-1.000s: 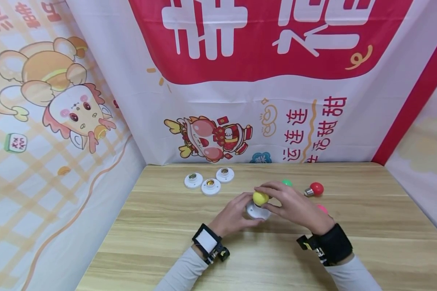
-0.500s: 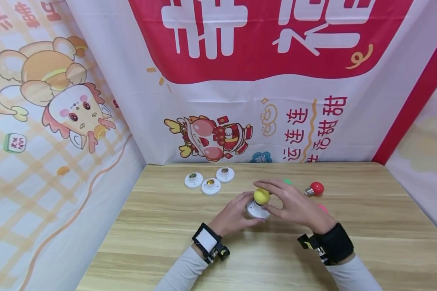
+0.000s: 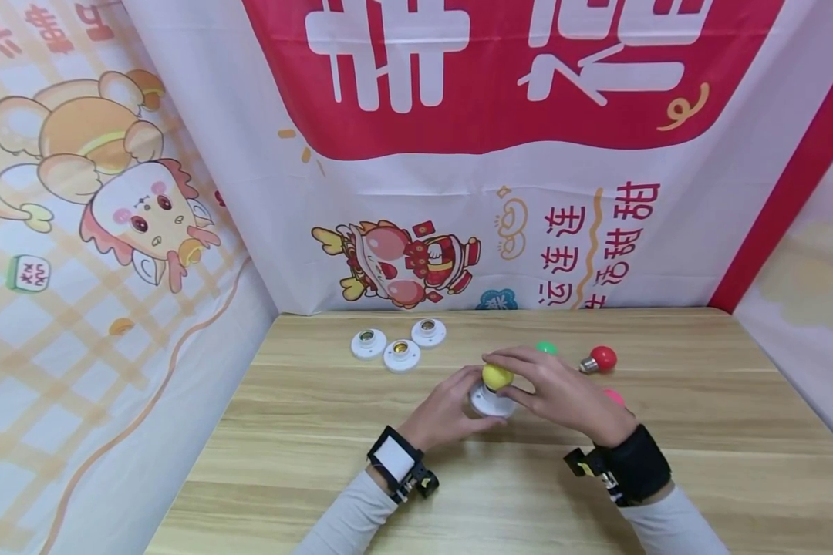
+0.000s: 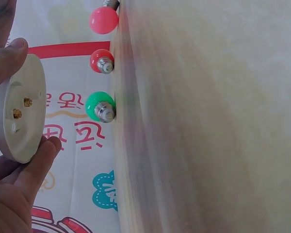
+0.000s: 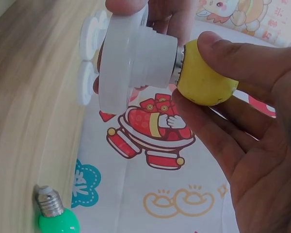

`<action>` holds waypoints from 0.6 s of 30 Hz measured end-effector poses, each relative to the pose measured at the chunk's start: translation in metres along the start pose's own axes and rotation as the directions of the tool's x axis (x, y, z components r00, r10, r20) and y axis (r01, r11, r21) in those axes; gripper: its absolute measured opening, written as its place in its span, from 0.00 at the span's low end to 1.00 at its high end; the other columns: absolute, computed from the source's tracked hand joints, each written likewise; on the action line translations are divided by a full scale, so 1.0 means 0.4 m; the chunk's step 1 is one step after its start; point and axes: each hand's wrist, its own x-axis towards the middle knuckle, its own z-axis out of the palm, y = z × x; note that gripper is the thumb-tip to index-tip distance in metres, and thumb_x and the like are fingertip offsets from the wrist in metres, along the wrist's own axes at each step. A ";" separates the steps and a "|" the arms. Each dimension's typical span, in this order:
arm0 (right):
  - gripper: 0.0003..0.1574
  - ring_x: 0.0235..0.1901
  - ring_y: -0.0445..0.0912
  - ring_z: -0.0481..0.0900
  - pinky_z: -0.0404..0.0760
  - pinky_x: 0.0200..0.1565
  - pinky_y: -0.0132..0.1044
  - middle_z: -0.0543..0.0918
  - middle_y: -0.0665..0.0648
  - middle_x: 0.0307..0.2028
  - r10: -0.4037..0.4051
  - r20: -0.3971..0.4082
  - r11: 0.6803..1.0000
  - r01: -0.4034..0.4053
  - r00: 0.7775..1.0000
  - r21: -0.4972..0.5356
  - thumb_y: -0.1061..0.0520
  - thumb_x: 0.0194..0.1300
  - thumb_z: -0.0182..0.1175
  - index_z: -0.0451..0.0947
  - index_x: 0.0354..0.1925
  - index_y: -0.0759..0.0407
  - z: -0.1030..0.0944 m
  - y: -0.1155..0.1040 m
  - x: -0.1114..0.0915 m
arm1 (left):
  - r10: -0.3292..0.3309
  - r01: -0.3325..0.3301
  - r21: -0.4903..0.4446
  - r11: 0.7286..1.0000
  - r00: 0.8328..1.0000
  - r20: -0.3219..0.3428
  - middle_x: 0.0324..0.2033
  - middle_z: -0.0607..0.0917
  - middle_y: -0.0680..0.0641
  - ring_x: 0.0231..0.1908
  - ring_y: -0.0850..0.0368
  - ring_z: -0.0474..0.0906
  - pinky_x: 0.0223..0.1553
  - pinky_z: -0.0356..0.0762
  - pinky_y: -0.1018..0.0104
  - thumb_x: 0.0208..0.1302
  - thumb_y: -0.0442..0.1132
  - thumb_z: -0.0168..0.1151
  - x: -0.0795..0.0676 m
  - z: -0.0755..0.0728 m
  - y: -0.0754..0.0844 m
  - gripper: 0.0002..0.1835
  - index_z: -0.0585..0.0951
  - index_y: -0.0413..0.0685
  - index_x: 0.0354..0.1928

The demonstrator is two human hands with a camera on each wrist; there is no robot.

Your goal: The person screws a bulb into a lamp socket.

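My left hand (image 3: 446,410) grips a white round lamp holder (image 5: 120,63) by the edge of its base, thumb on one side and fingers on the other. Two brass screws show on the underside of that base in the left wrist view. A yellow light bulb (image 5: 203,73) sits in the socket's mouth, with a narrow band of its metal cap showing. My right hand (image 3: 555,389) pinches the yellow globe between thumb and fingers. Holder and bulb are held up off the wooden table (image 3: 319,462), the underside exposed.
Three more white lamp holders (image 3: 402,355) stand at the back left of the table. To the right lie a red bulb (image 3: 602,358), a green bulb (image 4: 101,106) and a pink bulb (image 4: 104,20). A printed cloth (image 3: 416,185) hangs behind the table's back edge.
The fingers of my right hand have shifted slightly around the yellow bulb, which stays at the socket. My left hand keeps its grip on the lamp holder in nearly the same place.
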 end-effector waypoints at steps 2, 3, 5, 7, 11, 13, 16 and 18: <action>0.34 0.55 0.45 0.75 0.81 0.52 0.42 0.79 0.53 0.56 0.007 0.006 1.000 -0.007 1.000 -0.007 0.52 0.56 0.71 0.75 0.61 0.52 0.001 0.000 0.000 | -0.003 0.003 0.002 1.000 1.000 -0.008 0.64 0.70 0.52 0.60 0.64 0.67 0.59 0.71 0.70 0.56 0.61 0.66 -0.001 -0.001 0.000 0.44 0.61 0.55 0.71; 0.34 0.55 0.46 0.75 0.81 0.52 0.43 0.79 0.53 0.56 0.014 0.011 1.000 -0.014 1.000 -0.010 0.52 0.56 0.70 0.75 0.61 0.52 0.001 0.000 0.000 | -0.005 0.005 0.003 1.000 1.000 -0.011 0.64 0.71 0.53 0.60 0.64 0.67 0.58 0.71 0.71 0.55 0.61 0.66 -0.002 -0.001 0.001 0.44 0.61 0.56 0.71; 0.34 0.55 0.46 0.76 0.81 0.51 0.44 0.79 0.54 0.56 0.031 0.016 0.999 -0.031 0.999 -0.017 0.51 0.56 0.70 0.75 0.61 0.52 0.001 -0.001 0.000 | -0.009 0.009 0.007 1.000 1.000 -0.019 0.64 0.71 0.53 0.60 0.64 0.68 0.58 0.72 0.71 0.55 0.61 0.66 -0.002 -0.001 0.001 0.44 0.62 0.56 0.71; 0.34 0.54 0.47 0.76 0.81 0.51 0.45 0.79 0.53 0.55 0.046 0.018 0.998 -0.046 0.999 -0.031 0.50 0.56 0.70 0.75 0.61 0.51 0.002 -0.003 0.001 | -0.015 0.016 0.015 1.000 1.000 -0.025 0.63 0.72 0.53 0.60 0.64 0.68 0.57 0.72 0.71 0.54 0.62 0.66 -0.002 -0.001 0.001 0.44 0.62 0.57 0.70; 0.34 0.53 0.46 0.77 0.82 0.50 0.44 0.80 0.53 0.54 0.070 0.005 0.995 -0.069 0.998 -0.065 0.47 0.55 0.70 0.76 0.60 0.50 0.005 -0.007 0.002 | -0.033 0.034 0.027 0.999 0.999 -0.037 0.63 0.72 0.54 0.59 0.64 0.69 0.56 0.73 0.72 0.53 0.63 0.66 -0.003 0.000 0.002 0.44 0.63 0.59 0.70; 0.34 0.52 0.46 0.77 0.82 0.49 0.43 0.80 0.53 0.54 0.078 -0.009 0.994 -0.079 0.997 -0.078 0.46 0.54 0.71 0.76 0.59 0.50 0.007 -0.009 0.002 | -0.045 0.046 0.033 0.998 0.998 -0.044 0.62 0.72 0.55 0.59 0.65 0.69 0.55 0.74 0.73 0.53 0.64 0.65 -0.003 0.001 0.003 0.43 0.63 0.60 0.70; 0.34 0.51 0.45 0.78 0.83 0.48 0.42 0.81 0.53 0.53 0.087 -0.032 0.992 -0.089 0.996 -0.088 0.45 0.54 0.71 0.77 0.58 0.51 0.011 -0.010 0.003 | -0.056 0.058 0.045 0.997 0.997 -0.056 0.62 0.73 0.55 0.58 0.65 0.70 0.54 0.75 0.73 0.52 0.65 0.65 -0.003 0.002 0.004 0.44 0.64 0.60 0.69; 0.34 0.50 0.45 0.79 0.83 0.48 0.41 0.81 0.53 0.52 0.086 -0.049 0.992 -0.090 0.995 -0.093 0.44 0.53 0.71 0.78 0.56 0.52 0.014 -0.011 0.004 | -0.062 0.065 0.053 0.996 0.996 -0.065 0.61 0.74 0.54 0.57 0.65 0.71 0.54 0.75 0.73 0.52 0.66 0.65 -0.003 0.003 0.006 0.43 0.65 0.59 0.69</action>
